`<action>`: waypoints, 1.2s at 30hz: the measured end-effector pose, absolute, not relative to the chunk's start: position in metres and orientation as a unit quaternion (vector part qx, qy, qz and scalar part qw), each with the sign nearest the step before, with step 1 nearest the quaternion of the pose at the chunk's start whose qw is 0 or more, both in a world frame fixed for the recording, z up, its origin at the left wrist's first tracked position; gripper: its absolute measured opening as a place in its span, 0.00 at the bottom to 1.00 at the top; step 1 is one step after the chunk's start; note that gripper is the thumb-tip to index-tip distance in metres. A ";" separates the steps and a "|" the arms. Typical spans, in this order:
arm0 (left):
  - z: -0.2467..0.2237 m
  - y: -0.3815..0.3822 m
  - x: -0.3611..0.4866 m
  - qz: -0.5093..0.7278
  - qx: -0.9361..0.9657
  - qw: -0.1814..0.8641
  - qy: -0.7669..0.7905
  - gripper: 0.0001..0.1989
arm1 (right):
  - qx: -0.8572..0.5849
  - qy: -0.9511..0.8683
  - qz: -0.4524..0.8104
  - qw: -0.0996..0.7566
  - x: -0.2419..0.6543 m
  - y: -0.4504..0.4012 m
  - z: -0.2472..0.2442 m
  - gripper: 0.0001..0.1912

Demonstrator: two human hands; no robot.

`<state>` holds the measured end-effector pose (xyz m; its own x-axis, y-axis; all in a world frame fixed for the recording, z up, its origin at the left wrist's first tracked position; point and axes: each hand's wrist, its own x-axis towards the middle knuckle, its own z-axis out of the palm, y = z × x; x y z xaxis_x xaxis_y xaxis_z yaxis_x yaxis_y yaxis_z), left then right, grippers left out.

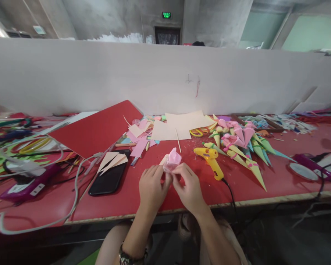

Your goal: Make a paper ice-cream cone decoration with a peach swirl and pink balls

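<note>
Between my two hands, above the red table, is a small pink piece with folded, petal-like edges (173,157); I cannot tell whether it is paper or foam. My left hand (153,184) pinches its lower left side, with a cream strip showing behind the fingertips. From the other side my right hand (188,184) presses thumb and finger on its lower edge. Just right of the hands lies a yellow hot glue gun (211,162), its nozzle pointing left. A thin wooden stick (178,140) rests beyond the pink piece. The fingers hide its underside.
A black phone (107,184) with cream paper pieces on it lies left. Paper cones with pink tops (244,147) are heaped at the right. Red card (99,129) and cream sheets (179,125) lie farther back. Purple power strips (30,184) and cables flank both sides. A white partition (113,77) stands behind.
</note>
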<state>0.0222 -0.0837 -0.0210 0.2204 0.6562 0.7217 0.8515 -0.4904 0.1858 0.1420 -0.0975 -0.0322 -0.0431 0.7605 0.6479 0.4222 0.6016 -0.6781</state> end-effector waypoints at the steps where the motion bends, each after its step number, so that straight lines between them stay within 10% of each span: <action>1: -0.022 -0.084 0.022 -0.390 -0.772 0.128 -0.486 0.11 | -0.429 -0.703 0.140 0.549 0.142 -0.097 -0.033 0.06; 9: -0.024 -0.089 0.022 -0.409 -0.753 0.172 -0.486 0.13 | -0.480 -0.647 0.014 0.592 0.139 -0.098 -0.038 0.09; 29: -0.018 -0.085 0.013 -0.361 -0.817 0.140 -0.428 0.13 | -0.416 -0.782 0.154 0.438 0.136 -0.101 -0.035 0.37; 36: -0.017 -0.091 0.015 -0.374 -0.842 0.076 -0.381 0.10 | -0.387 -0.763 0.204 0.476 0.135 -0.101 -0.036 0.33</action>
<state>0.0146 -0.0906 -0.0171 0.4303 0.5857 0.6869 0.6987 -0.6979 0.1573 0.1354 -0.1010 -0.0357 -0.2471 0.7851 0.5680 0.3962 0.6168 -0.6802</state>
